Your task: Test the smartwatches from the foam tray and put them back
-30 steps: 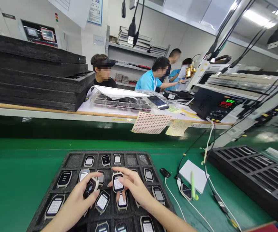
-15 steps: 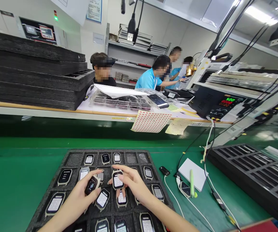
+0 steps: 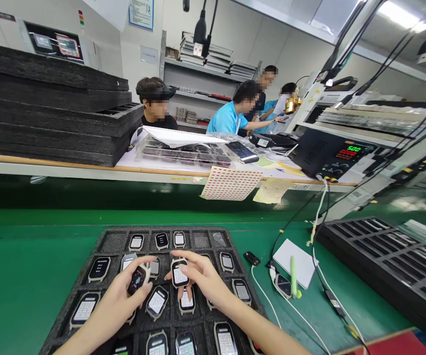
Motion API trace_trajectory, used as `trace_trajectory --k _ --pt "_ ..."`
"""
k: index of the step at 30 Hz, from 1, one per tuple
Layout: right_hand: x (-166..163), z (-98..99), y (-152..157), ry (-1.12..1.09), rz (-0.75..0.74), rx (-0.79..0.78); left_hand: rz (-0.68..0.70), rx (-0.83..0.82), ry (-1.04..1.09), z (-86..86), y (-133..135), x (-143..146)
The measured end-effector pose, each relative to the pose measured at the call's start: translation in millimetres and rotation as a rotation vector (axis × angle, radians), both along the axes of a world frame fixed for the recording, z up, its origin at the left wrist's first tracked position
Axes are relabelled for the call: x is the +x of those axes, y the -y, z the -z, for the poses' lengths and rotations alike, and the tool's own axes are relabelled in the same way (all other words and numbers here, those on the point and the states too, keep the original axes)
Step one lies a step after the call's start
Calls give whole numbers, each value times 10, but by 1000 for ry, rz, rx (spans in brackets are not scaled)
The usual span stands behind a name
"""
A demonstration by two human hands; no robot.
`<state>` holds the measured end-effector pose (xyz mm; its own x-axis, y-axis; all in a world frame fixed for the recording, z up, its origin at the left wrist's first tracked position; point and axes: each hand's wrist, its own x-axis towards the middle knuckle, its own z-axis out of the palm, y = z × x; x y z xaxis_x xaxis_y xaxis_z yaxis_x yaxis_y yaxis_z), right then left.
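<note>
My left hand (image 3: 126, 291) is closed on a smartwatch (image 3: 137, 280) with a dark, partly lit screen, tilted above the tray. Between the thumb and fingers of my right hand (image 3: 200, 276) is a second smartwatch (image 3: 179, 274), its screen white with rows of text. Both hands are over a black foam tray (image 3: 97, 241) with square compartments. Several smartwatches without straps lie in it, among them one turned askew (image 3: 157, 301) between my hands and one (image 3: 186, 301) just below my right hand. My forearms cover some compartments.
A stack of black foam trays (image 3: 50, 113) stands on the shelf at left, near a power supply (image 3: 331, 155). Right of my tray are a white pad (image 3: 296, 259), a green pen (image 3: 293, 276), cables and a slotted black tray (image 3: 383, 266). Several people sit or stand beyond the shelf.
My left hand has shifted slightly left with its smartwatch, whose face is turned a little differently. My right hand keeps its hold, almost still.
</note>
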<state>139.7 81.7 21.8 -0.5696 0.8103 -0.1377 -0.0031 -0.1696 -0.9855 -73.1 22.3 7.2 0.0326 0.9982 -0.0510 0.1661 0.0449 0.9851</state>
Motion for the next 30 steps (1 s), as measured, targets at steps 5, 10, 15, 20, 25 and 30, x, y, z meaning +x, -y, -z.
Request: trace_trajectory --k 5,10,15,20,25,30 --pt "-8 -24 7 5 1 2 27 66 -8 -1 -1 -38" --pt "-14 -56 18 14 10 8 35 18 -19 -17 -22 -55" --pt "-8 -60 23 23 15 15 8 1 -34 -40 -29 -38" --pt "-7 -28 -4 24 -1 26 -8 -28 5 -53 -28 -7" --pt "-33 -45 -24 37 10 41 47 -122 202 -151 -55 23" --pt "-59 -102 -62 83 25 54 77 -180 527 -182 -99 18"
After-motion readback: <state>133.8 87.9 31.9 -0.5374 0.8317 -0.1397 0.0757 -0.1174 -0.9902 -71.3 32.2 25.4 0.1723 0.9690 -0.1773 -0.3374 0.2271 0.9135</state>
